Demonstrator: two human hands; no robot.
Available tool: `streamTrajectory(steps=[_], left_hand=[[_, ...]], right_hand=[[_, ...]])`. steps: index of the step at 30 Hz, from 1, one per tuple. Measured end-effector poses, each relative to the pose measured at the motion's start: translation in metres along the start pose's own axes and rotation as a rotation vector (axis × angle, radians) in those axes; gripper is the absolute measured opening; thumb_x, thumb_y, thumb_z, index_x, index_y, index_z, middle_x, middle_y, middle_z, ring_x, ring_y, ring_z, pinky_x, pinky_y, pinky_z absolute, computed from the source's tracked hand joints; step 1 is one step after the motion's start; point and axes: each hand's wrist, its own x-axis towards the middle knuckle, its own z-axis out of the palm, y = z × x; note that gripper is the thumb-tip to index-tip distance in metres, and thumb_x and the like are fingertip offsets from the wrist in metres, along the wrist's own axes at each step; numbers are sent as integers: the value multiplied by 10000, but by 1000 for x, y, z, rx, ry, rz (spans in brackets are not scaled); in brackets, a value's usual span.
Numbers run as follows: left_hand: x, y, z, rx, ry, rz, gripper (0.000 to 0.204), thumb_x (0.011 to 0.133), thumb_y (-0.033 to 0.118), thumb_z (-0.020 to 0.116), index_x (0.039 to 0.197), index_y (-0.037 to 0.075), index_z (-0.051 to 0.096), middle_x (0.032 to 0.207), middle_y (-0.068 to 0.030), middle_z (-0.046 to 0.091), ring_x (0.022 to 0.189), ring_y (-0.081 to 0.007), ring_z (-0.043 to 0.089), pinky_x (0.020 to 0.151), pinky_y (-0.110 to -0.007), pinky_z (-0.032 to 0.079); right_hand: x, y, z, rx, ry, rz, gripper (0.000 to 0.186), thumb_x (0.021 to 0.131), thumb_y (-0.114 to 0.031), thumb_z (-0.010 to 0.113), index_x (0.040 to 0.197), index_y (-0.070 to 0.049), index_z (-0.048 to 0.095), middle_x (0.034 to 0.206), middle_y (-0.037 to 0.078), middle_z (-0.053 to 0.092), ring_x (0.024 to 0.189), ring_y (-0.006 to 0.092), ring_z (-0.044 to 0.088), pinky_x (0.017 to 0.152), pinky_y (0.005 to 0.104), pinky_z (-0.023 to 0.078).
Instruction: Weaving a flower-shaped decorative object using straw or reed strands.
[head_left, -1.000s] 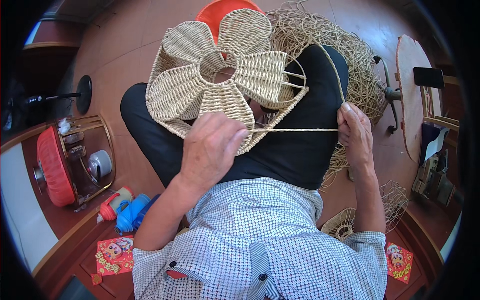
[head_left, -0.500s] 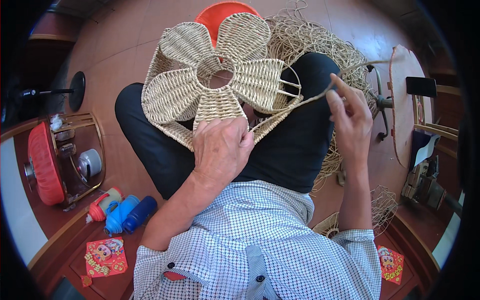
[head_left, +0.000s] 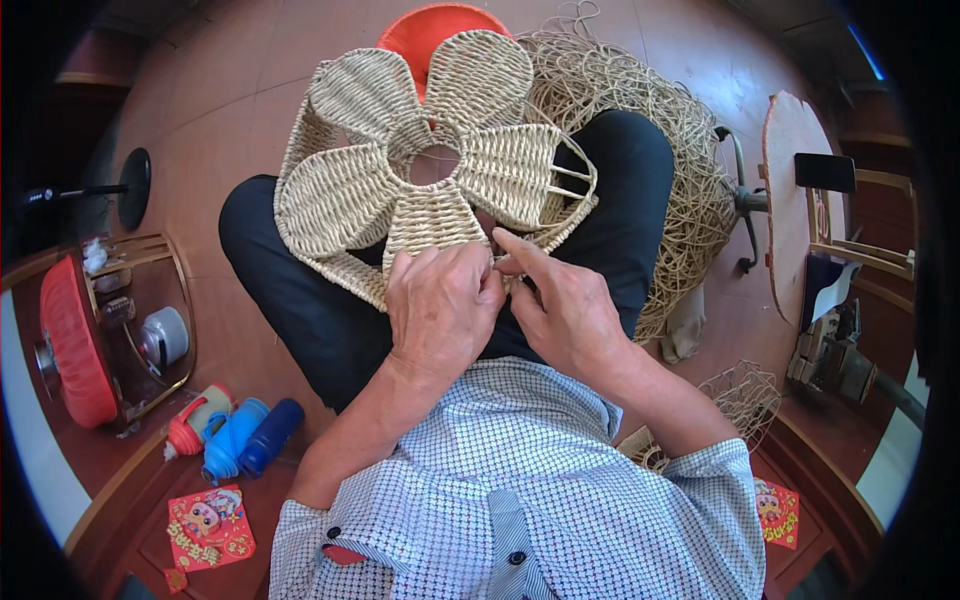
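Observation:
A flower-shaped woven straw basket (head_left: 340, 195) rests on my lap, its petals joined round a central hole. On the right petal, a few bare spokes show at the outer end. My left hand (head_left: 442, 300) is closed on the edge of the nearest petal, knuckles up. Right beside its thumb, my right hand (head_left: 565, 310) meets it at the basket's rim, index finger stretched forward and the other fingers curled. What those curled fingers hold is hidden between the two hands.
A big heap of loose straw cord (head_left: 690, 170) lies beyond my right knee. Behind the basket is a red round seat (head_left: 440, 30). Bottles, one of them dark blue (head_left: 272, 437), lie at left by a rack (head_left: 185, 300). A round board (head_left: 785, 210) stands at right.
My right hand has come in from the far right, where it held a strand of cord stretched out, down to the left hand. The left hand stays on the petal.

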Motion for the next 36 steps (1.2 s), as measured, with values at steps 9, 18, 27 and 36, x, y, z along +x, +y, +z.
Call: streamTrajectory(steps=[9, 18, 27, 36], left_hand=[[-6, -9, -9, -109, 7, 16, 179, 883, 185, 855, 849, 92, 706, 721, -36, 649, 703, -255, 636, 737, -420, 438], [-19, -19, -25, -249, -31, -64, 182, 907, 62, 819, 1072, 28, 751, 849, -58, 645, 751, -198, 640, 730, -353, 524], [-25, -22, -24, -203, -16, -19, 224, 925, 3, 788, 1140, 16, 727, 957, -89, 655, 783, -204, 675, 732, -348, 570], [-18, -22, -25, -210, -42, -23, 221, 920, 3, 782, 1135, 27, 735, 953, -89, 656, 814, -224, 679, 738, -362, 558]], right_hand=[[18, -5, -22, 298, -242, 215, 656, 961, -11, 576, 1574, 153, 412, 1186, 287, 768, 876, 374, 790, 821, 437, 621], [44, -19, -46, 577, -528, 506, 806, 966, 47, 492, 1710, 102, 186, 1364, 217, 641, 737, 147, 666, 590, 281, 549], [52, -11, -35, 597, -546, 621, 754, 964, 25, 529, 1675, 103, 291, 1246, 142, 622, 754, 127, 637, 581, 266, 527], [50, -1, -9, 699, -460, 579, 652, 1005, 1, 549, 1611, 142, 355, 840, 71, 577, 635, 169, 588, 537, 335, 500]])
